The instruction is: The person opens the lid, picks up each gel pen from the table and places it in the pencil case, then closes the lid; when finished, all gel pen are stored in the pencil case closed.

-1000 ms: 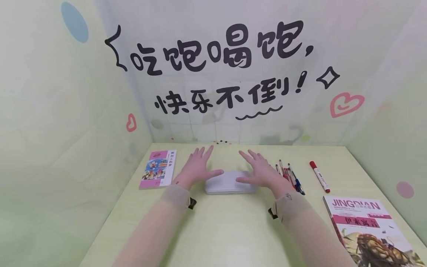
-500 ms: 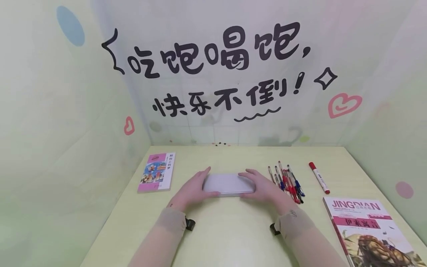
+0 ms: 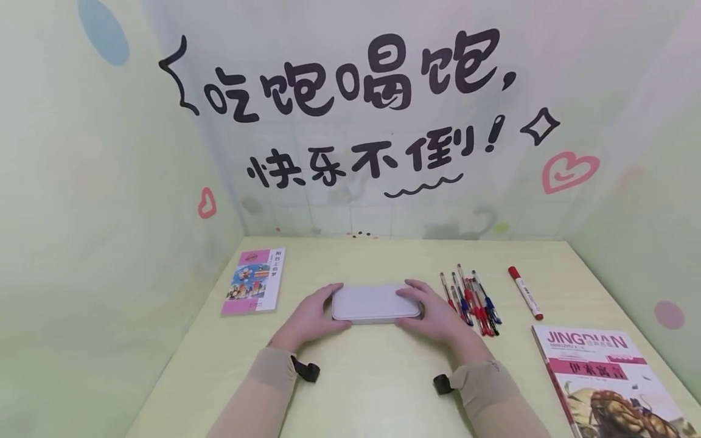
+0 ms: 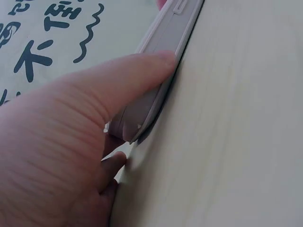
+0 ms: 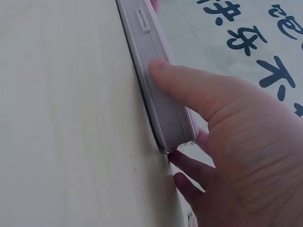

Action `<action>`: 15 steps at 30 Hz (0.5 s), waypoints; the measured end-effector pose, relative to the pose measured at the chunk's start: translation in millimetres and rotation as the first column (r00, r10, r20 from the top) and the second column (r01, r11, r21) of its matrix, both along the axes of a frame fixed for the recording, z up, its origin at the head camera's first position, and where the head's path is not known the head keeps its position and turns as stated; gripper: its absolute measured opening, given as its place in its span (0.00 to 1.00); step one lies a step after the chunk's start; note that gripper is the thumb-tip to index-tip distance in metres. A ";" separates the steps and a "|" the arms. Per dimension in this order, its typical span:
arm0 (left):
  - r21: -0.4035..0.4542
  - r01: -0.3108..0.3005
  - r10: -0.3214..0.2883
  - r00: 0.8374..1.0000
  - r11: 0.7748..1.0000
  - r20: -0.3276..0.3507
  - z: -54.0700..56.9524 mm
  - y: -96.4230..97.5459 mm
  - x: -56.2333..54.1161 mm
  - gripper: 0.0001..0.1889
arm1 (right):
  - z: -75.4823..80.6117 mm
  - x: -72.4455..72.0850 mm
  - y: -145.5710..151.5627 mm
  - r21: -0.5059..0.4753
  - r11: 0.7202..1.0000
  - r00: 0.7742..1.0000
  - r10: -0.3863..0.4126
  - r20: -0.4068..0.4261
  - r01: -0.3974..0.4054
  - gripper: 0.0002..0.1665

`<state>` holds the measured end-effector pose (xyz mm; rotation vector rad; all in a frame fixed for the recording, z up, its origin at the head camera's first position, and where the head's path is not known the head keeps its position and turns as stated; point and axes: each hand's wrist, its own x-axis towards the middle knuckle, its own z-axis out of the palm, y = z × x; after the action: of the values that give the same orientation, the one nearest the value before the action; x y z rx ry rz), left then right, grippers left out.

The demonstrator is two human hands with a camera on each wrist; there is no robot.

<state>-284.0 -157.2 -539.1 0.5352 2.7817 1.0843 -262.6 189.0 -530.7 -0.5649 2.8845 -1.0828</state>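
Note:
A flat, pale lilac pencil case (image 3: 368,302) lies near the middle of the table, its long side toward me. My left hand (image 3: 313,317) grips its left end, the thumb on the near side and the other fingers around the end and far side. At the opposite end my right hand (image 3: 435,313) holds it the same way, with an index finger over the top right corner. Both wrist views show a seam and a small raised latch along the side of the case (image 4: 154,52). In the right wrist view the thumb presses on that side wall (image 5: 163,111).
Several red, blue and black pens (image 3: 473,301) lie loosely right of the case. Farther right are a red-capped marker (image 3: 526,294) and a large book (image 3: 610,377). A small pink book (image 3: 253,281) lies at the left. Printed cloth walls (image 3: 306,210) enclose the table (image 3: 367,383).
From hovering spread above the case, both hands have come down to its two ends and closed around them. The case has hardly shifted.

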 end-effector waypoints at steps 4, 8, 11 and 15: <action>-0.002 -0.012 0.012 1.000 1.000 0.005 -0.8 -0.2 0.1 0.56 | 0.8 1.7 -0.7 0.020 1.000 1.000 -0.006 -0.011 0.006 0.42; -0.011 -0.024 0.024 1.000 1.000 0.009 -1.0 1.7 -0.5 0.56 | 1.9 2.8 0.2 0.027 1.000 1.000 -0.011 -0.023 0.012 0.42; 0.000 -0.040 0.040 0.999 0.999 -0.002 -1.0 2.4 -0.8 0.55 | 1.6 2.1 0.6 0.031 0.999 0.999 -0.012 -0.038 0.013 0.42; 0.001 -0.063 0.063 0.998 0.998 -0.002 -1.7 2.0 0.2 0.56 | 0.8 0.3 0.6 0.047 0.999 0.999 -0.003 -0.054 0.006 0.42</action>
<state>-283.8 -155.2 -540.8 0.4518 2.8180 1.0976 -262.3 189.7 -530.0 -0.5947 2.9501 -1.0122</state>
